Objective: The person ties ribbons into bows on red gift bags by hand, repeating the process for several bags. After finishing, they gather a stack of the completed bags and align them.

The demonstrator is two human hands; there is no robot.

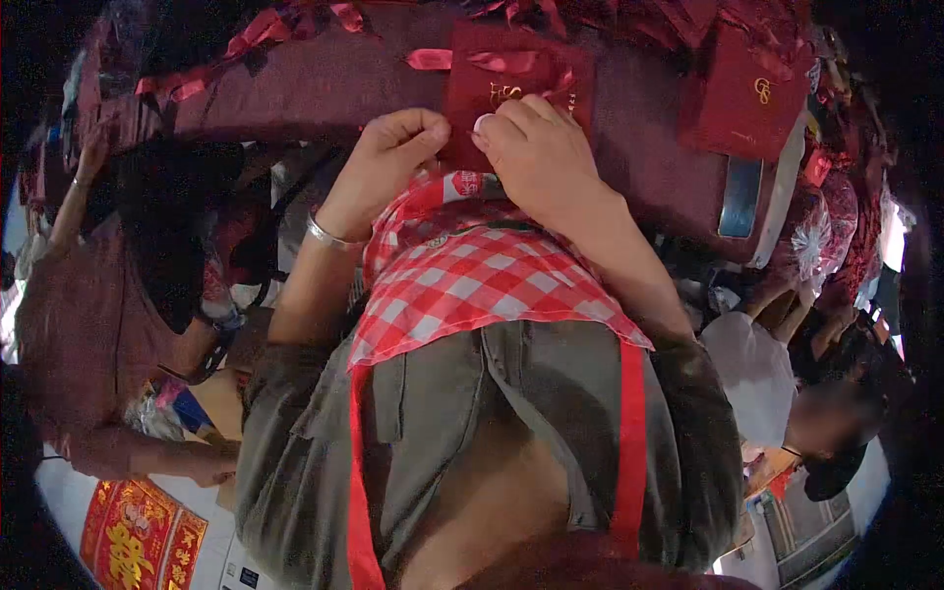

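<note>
A dark red bag (472, 84) with gold lettering lies on the maroon table (374, 74), a red ribbon (501, 61) across its upper part. At the bag's lower left edge is my left hand (398, 143), its thumb and fingertips pressed together; anything between them is too small to make out. My right hand (536, 147) rests over the bag's lower middle, fingers curled, with a small white round item (483, 123) at its thumb and fingertips. The red checked apron (472, 275) lies just below both hands.
Another dark red bag (742, 103) with gold letters lies at the right, beside a dark phone-like rectangle (740, 197). Red ribbons (256, 34) lie along the table's back. One person (84, 324) is at the left, another (826, 413) at the right.
</note>
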